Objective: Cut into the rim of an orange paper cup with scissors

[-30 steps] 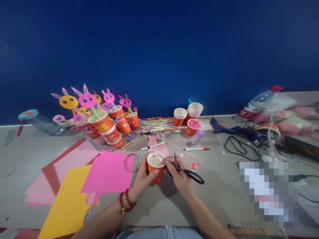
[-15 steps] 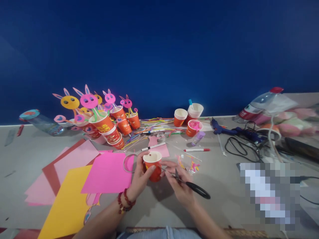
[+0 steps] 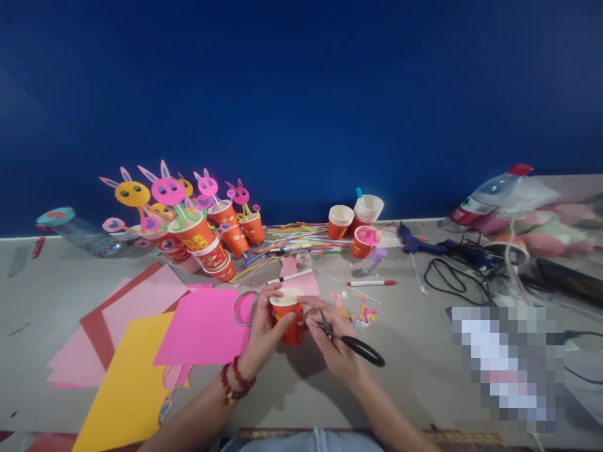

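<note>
An upright red paper cup [image 3: 288,309] with a white rim is gripped by my left hand [image 3: 264,326], fingers behind it and thumb across its front. Black-handled scissors [image 3: 360,349] are in my right hand [image 3: 332,336], their handle pointing down to the right and one blade tip close to the cup's side. The fingertips of that hand touch the cup's right side. Bright pink paper [image 3: 205,326] and a grey ring [image 3: 242,307] are just left of my left hand. A black-and-white marker [image 3: 296,276] lies behind the cup.
Bunny decorations stand in red cups [image 3: 193,235] at the back left. Yellow paper [image 3: 127,376] lies front left. Stacked cups [image 3: 340,221], a purple glue stick [image 3: 374,261] and a red marker [image 3: 372,283] are behind my right hand. A glue gun [image 3: 417,242] and cables lie right.
My right hand and the scissors have moved slightly left, closer against the cup, with the fingers now at its rim. The left hand still holds the cup.
</note>
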Demonstrator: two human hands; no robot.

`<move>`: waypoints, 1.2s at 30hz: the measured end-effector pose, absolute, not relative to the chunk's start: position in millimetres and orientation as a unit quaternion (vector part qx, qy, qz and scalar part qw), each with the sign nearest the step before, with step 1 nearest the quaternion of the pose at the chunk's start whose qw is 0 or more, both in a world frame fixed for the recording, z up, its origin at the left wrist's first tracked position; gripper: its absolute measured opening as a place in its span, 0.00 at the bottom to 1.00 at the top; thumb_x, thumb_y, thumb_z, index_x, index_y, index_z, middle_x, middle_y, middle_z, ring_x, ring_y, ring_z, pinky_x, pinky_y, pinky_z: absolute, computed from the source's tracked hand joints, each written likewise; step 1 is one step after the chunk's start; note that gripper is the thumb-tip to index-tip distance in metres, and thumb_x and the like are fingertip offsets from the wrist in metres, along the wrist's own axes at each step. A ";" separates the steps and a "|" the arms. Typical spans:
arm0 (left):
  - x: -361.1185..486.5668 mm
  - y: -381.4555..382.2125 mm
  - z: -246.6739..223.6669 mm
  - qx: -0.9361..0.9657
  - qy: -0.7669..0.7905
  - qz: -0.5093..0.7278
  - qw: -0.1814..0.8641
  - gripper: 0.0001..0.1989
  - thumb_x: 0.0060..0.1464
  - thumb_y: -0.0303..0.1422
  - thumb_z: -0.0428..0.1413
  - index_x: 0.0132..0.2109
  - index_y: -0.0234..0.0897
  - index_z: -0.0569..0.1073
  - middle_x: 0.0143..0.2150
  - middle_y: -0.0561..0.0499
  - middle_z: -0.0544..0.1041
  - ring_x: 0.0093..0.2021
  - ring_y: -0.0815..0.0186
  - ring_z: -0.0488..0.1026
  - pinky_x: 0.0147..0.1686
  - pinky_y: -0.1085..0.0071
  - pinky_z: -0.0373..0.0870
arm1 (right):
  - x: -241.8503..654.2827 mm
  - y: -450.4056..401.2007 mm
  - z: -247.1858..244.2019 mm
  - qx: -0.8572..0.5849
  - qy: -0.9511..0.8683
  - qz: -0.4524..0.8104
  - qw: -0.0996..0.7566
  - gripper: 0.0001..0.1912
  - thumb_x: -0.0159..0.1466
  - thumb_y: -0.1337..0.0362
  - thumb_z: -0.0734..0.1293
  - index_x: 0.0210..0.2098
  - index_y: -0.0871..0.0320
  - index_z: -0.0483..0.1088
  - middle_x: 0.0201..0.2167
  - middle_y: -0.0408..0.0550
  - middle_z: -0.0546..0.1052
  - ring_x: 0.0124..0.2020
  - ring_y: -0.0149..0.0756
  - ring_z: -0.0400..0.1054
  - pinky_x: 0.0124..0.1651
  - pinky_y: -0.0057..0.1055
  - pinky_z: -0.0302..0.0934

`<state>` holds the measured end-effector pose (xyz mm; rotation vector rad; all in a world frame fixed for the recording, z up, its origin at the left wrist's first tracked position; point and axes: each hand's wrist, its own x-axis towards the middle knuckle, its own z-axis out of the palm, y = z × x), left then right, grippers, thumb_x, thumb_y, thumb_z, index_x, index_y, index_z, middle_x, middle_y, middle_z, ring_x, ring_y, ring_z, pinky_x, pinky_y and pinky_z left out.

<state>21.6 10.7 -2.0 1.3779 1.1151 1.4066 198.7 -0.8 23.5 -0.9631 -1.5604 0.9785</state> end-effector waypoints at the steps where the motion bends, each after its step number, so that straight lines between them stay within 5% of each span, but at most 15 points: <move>1: 20.6 11.5 -2.3 0.560 0.447 0.560 0.416 0.15 0.57 0.39 0.61 0.48 0.42 0.68 0.58 0.43 0.68 0.63 0.53 0.62 0.61 0.54 0.60 | 198.6 -0.2 23.5 -0.398 -0.656 0.400 0.502 0.08 0.69 0.63 0.63 0.38 0.52 0.74 0.48 0.50 0.78 0.46 0.43 0.74 0.50 0.38 0.67; 8: 13.1 17.9 0.1 0.587 0.409 0.545 0.437 0.08 0.60 0.38 0.59 0.38 0.39 0.71 0.57 0.42 0.71 0.61 0.53 0.66 0.59 0.54 0.62 | 201.2 3.6 27.6 -0.394 -0.693 0.366 0.480 0.10 0.70 0.64 0.60 0.36 0.53 0.73 0.51 0.50 0.78 0.49 0.42 0.73 0.52 0.37 0.65; 25: 0.8 26.9 16.5 0.625 0.415 0.471 0.464 0.07 0.58 0.37 0.60 0.40 0.41 0.80 0.54 0.43 0.77 0.57 0.53 0.72 0.57 0.54 0.68 | 208.8 15.0 29.5 -0.332 -0.766 0.324 0.445 0.11 0.68 0.67 0.62 0.42 0.50 0.76 0.53 0.47 0.79 0.53 0.44 0.75 0.54 0.41 0.69; 36: 9.0 12.0 36.2 0.727 0.432 0.508 0.164 0.07 0.58 0.28 0.58 0.40 0.46 0.79 0.52 0.47 0.79 0.63 0.50 0.66 0.62 0.44 0.60 | 176.4 -1.3 19.4 -0.387 -0.408 0.577 0.592 0.09 0.63 0.57 0.71 0.30 0.55 0.73 0.55 0.52 0.77 0.53 0.48 0.74 0.51 0.43 0.72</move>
